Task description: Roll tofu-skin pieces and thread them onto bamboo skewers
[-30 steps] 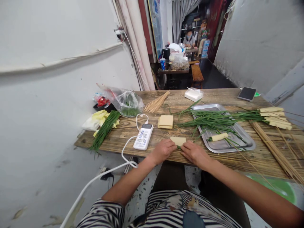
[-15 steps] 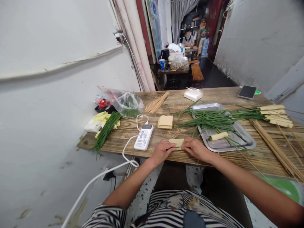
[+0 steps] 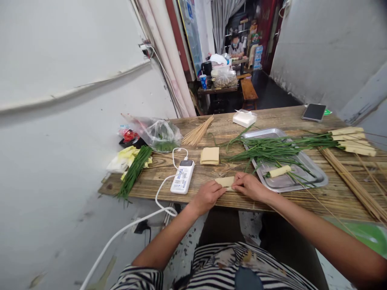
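A pale yellow tofu sheet (image 3: pixel 224 182) lies at the table's front edge between my hands, its near edge folded over. My left hand (image 3: pixel 209 195) pinches its left end. My right hand (image 3: pixel 248 186) grips the right end with thumb and fingers pressed together; what lies inside the fold is hidden. A small stack of square tofu sheets (image 3: pixel 209 156) sits just beyond. On the metal tray (image 3: pixel 284 188) to the right lie loose green chives (image 3: pixel 269 150) and one rolled tofu sheet (image 3: pixel 279 171) with green ends showing.
Several skewered rolls (image 3: pixel 353 141) and long bamboo skewers (image 3: pixel 347 181) lie at right. A white power bank (image 3: pixel 183 177) with cables stands left of my hands. Further left are a chive bundle (image 3: pixel 136 169) and a plastic bag (image 3: pixel 161 135). A phone (image 3: pixel 314 112) rests at the back right.
My fingers have shifted slightly on the tofu sheet, and my left hand sits a little lower. The whole view has moved slightly; the other things lie as before.
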### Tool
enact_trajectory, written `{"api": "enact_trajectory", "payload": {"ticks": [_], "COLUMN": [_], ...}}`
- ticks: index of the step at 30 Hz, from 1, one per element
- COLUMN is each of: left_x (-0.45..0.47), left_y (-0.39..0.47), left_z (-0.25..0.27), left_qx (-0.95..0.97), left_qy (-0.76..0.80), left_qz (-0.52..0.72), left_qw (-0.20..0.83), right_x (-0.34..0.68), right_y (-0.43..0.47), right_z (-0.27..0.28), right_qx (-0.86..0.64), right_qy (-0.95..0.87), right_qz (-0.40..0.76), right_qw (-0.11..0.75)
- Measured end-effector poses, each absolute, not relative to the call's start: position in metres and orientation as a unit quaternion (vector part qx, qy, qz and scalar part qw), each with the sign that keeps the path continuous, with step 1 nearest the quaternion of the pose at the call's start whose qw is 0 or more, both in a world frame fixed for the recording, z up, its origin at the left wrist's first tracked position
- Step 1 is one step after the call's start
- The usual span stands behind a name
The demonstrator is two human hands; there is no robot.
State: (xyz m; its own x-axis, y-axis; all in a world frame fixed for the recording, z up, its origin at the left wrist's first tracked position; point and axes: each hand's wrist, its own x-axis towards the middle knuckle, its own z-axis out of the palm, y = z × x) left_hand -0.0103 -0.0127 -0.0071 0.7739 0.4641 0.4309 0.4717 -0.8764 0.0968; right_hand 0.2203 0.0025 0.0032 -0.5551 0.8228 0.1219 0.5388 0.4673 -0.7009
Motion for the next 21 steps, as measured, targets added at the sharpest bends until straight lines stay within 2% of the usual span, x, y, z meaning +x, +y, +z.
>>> {"api": "enact_trajectory", "payload": {"ticks": [3, 10, 15, 21], "left_x": [-0.0063, -0.0025, -0.0004, -0.0012], "left_y": [-0.0181, -0.0179, -0.0161, -0.0168], "left_z": [-0.0057, -0.0082, -0.0034, -0.0120], "left_qx": [-0.936, -0.928, -0.926, -0.908], "left_qy": [-0.269, -0.278, -0.288, -0.288], "left_qz": [-0.226, -0.237, -0.242, -0.305], "left_qw": [0.008, 0.078, 0.021, -0.024], "right_x": [0.2201, 0.2201, 0.2194, 0.2201], "right_y": [0.0013, 0.0014, -0.0018, -0.0053], "right_z": [0.0026, 0.0023, 0.0025, 0.0027], "right_qx": [-0.412, -0.405, -0.406, -0.414], "right_qy": [-0.825, -0.827, -0.825, -0.823], "right_qz": [0.309, 0.310, 0.300, 0.292], "right_qw": [0.231, 0.237, 0.254, 0.257]}}
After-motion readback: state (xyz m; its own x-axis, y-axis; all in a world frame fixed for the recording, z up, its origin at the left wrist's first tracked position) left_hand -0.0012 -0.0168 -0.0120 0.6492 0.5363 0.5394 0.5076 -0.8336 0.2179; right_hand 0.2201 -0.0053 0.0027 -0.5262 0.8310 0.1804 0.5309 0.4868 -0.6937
